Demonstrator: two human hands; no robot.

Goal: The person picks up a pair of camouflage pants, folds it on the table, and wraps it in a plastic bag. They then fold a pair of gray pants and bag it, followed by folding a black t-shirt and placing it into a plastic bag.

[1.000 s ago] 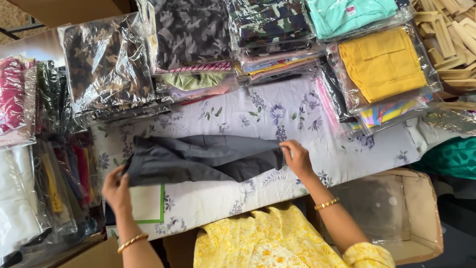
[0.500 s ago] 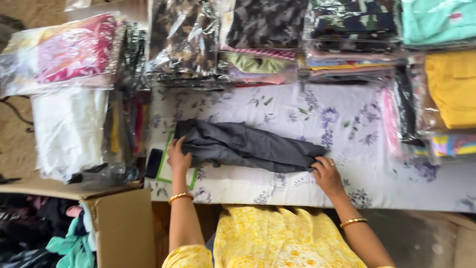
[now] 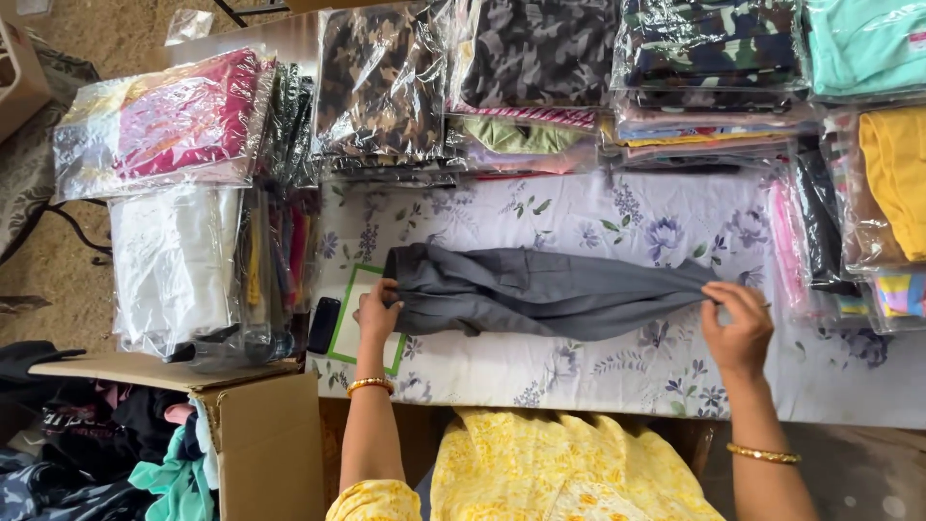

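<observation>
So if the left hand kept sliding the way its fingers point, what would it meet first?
The left hand points up-right across the grey folded garment; past that, probably bare floral tablecloth, then the plastic-wrapped clothing stacks.

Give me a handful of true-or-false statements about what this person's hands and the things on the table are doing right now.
1. Both hands hold the grey garment by its ends. True: the left hand grips one end, the right hand pinches the other.
2. The garment is sealed in plastic. False: it lies bare on the floral tablecloth.
3. A dark phone lies near the left hand. True.
4. The cardboard box holds nothing. False: loose clothes fill it.
5. The yellow packed garment lies under the left hand. False: it sits at the table's right end.
</observation>
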